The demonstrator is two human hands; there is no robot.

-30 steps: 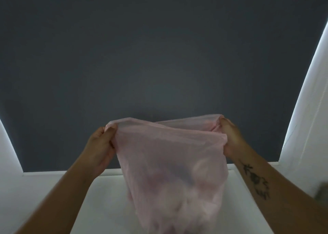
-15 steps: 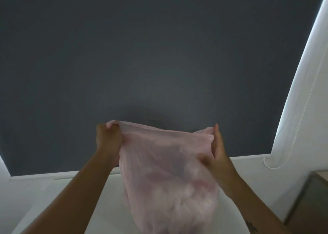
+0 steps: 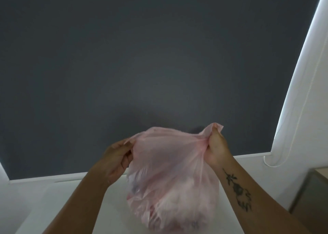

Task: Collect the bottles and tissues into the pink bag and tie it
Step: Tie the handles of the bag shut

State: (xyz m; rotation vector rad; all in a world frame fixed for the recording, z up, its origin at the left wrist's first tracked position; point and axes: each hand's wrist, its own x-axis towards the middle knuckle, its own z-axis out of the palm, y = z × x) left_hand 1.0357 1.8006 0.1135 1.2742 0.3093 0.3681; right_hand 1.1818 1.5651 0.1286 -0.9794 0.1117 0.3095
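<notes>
In the head view, the collecting part of the task appears finished: the pink bag point(image 3: 170, 185) sits low in the centre of the frame on the white surface point(image 3: 67, 203), bulging and rounded at its base, and no loose bottles or tissues show anywhere on the bare part of that surface. Pale crumpled shapes and a darker patch show faintly through the film, probably the tissues and bottles, though none can be told apart clearly. What remains is the tying, which seems just begun, since no knot is visible yet. The right hand point(image 3: 215, 148) is closed around a gathered corner of the bag's mouth, with a small tuft of plastic poking out above the fist and taut creases fanning down from it. The left hand point(image 3: 118, 160), at centre left, pinches the opposite edge of the mouth between curled fingers, where the plastic is not yet bunched. The bag is thin, translucent, soft plastic, wrinkled and slightly glossy. Behind it, a matte dark grey blind point(image 3: 142, 65) fills the upper frame, with a thin white cord point(image 3: 301, 109) hanging at the right edge.
</notes>
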